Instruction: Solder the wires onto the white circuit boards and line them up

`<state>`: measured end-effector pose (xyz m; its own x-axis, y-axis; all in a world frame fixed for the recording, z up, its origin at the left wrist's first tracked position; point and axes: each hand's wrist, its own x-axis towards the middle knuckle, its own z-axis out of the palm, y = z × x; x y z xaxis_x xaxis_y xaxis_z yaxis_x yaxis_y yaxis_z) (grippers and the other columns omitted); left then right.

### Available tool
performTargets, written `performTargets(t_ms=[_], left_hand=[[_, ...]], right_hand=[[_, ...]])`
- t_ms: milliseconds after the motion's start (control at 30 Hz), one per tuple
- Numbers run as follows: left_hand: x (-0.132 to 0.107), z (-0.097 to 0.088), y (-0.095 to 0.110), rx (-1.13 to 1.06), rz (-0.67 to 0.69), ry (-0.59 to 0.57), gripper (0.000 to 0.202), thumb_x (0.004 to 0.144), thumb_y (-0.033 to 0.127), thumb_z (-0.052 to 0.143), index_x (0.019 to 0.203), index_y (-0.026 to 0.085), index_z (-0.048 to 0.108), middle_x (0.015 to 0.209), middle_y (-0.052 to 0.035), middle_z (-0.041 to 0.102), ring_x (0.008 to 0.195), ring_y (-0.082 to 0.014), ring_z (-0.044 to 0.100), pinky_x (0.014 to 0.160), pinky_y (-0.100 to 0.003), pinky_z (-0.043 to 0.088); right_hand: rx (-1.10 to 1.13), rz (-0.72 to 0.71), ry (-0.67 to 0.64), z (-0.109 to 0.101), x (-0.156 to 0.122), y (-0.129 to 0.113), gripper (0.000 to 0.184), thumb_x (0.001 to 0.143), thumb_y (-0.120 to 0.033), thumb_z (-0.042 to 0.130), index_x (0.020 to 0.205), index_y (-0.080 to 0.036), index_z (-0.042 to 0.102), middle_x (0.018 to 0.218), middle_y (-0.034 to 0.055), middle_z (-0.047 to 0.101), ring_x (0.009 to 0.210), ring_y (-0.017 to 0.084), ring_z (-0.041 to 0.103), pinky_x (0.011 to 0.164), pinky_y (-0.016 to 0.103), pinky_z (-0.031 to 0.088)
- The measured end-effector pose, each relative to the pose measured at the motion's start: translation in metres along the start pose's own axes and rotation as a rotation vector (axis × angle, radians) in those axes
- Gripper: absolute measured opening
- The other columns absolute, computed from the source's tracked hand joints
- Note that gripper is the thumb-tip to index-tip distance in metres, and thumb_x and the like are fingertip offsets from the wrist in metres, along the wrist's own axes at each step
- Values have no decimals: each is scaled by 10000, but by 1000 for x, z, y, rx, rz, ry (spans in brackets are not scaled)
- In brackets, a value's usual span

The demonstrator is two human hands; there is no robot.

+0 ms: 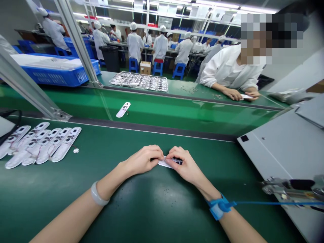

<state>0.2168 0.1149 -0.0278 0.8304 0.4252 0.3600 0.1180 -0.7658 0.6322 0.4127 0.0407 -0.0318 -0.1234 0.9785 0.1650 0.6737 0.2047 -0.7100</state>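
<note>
My left hand [144, 159] and my right hand [183, 163] meet at the middle of the green mat, both with fingers curled and pinched on one small white board with dark parts [165, 163]. Most of that board is hidden under my fingers. A pale bangle sits on my left wrist, and a blue strap with a blue cord on my right wrist [219, 206]. A row of several long white boards [40, 143] lies at the left of the mat, with a small white disc [76, 151] beside them.
A green conveyor belt [177, 113] carries one white board [123, 109]. A clear tray of parts [140, 81] and a blue crate [58, 75] stand beyond. A person in white leans on the far bench [233, 72]. A grey fixture [286, 152] stands at right.
</note>
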Motion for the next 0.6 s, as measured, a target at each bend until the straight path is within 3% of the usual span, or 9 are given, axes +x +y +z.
performTargets(t_ms=[167,367,600], left_hand=[[0,-2,4,-69,-89,-22,224,853,85,511,959,157,694,993,-65,667,893,-161,628,817,-269,494],[3,4,6,-136,-216,29,114,867,149,568,810,166,666,898,-27,651,792,-136,611,747,-253,480],[6,8,10,-160,-297,46,79,817,107,600,807,169,649,852,-10,622,752,-129,575,707,-246,462]], right_hand=[[-31,4,2,1,-2,-1,109,833,-205,603,738,-234,647,823,1,626,797,160,530,763,345,337],[-74,39,-12,0,-3,-6,126,818,-185,564,697,-203,593,809,5,600,801,163,524,759,352,309],[-91,23,-14,0,-4,-8,137,833,-212,542,700,-202,570,790,14,599,803,173,521,754,353,309]])
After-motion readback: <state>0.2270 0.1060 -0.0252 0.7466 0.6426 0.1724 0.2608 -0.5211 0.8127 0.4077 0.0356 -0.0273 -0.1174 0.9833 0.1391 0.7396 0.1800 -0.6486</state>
